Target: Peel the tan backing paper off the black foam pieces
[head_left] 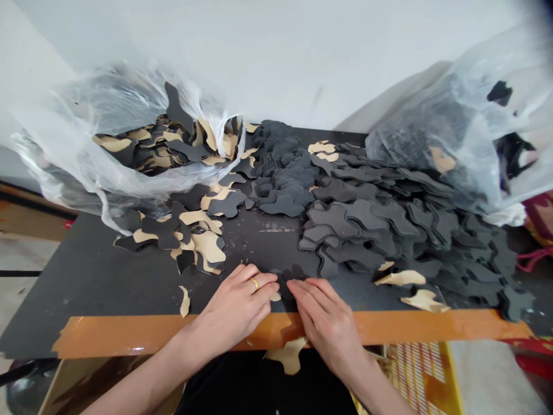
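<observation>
My left hand, with a gold ring, is at the table's front edge, its fingers bent and pressed together. Facing it is my right hand, fingers also drawn together. Between the fingertips of both hands is a dark wavy-edged piece, mostly hidden and hard to tell from the black tabletop. A bit of tan backing paper shows by the left fingers. Below the hands, a tan backing paper piece lies over my dark clothing at the table edge.
Overlapping black wavy pieces cover the right side; a stacked row runs at the back middle. Tan-backed pieces lie left, below an open plastic bag. Another filled bag stands right. Orange tape covers the front edge.
</observation>
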Available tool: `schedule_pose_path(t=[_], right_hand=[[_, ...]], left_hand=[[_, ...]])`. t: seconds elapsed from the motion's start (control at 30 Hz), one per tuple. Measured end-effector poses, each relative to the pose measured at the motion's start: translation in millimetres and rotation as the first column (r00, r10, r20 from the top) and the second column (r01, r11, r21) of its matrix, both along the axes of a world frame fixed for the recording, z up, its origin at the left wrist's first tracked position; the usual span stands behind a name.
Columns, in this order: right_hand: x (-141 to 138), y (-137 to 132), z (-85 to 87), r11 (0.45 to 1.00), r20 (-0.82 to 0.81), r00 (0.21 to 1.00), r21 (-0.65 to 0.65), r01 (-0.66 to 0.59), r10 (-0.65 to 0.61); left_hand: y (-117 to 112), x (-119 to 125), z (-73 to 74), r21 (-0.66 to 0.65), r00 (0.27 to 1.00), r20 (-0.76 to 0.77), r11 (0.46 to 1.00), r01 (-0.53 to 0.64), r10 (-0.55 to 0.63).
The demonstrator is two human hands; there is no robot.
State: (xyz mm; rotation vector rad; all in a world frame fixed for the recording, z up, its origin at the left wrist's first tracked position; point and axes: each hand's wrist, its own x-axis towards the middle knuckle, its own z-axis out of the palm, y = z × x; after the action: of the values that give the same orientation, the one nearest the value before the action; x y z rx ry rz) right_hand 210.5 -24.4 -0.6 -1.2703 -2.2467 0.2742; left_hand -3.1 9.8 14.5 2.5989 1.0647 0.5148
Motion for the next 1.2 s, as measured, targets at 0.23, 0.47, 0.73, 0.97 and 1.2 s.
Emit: schedule_pose_path(t=[0.23,0.47,0.73,0.97,1.2], right_hand=[[-5.7,2.7,8.0,0.995,-0.006,0.996,0.037,-0.09,0.091],[-21.3,9.6,0.5,0.997,0.087,0.996,0.076,-0.015,0.008],[-32.7,11.7,3.5,1.0,-0.158,0.987,-0.01,0.01,-0.012],[-15.4,-10.0,38.7,0.975,-0.226,0.96,-0.111,-0.195,0.166],[17.4,-16.5,31.8,0.995,-0.254,0.965,-0.056,-0.08,0.064]], left_hand=[[17.5,-7.5,3.3,-0.166,0.997,0.078,0.986,0.034,-0.021],[26.2,-12.6,2.6,-0.295,0.988,0.149,0.956,-0.001,0.047],[19.2,-18.5,2.9,-0.354,0.987,0.154,0.935,0.022,0.035],[17.4,-21.1,-3.7,-0.358,0.984,0.178,0.933,0.038,0.028],[17.2,-25.7,1.3,-0.348,0.989,0.147,0.936,0.044,0.008]])
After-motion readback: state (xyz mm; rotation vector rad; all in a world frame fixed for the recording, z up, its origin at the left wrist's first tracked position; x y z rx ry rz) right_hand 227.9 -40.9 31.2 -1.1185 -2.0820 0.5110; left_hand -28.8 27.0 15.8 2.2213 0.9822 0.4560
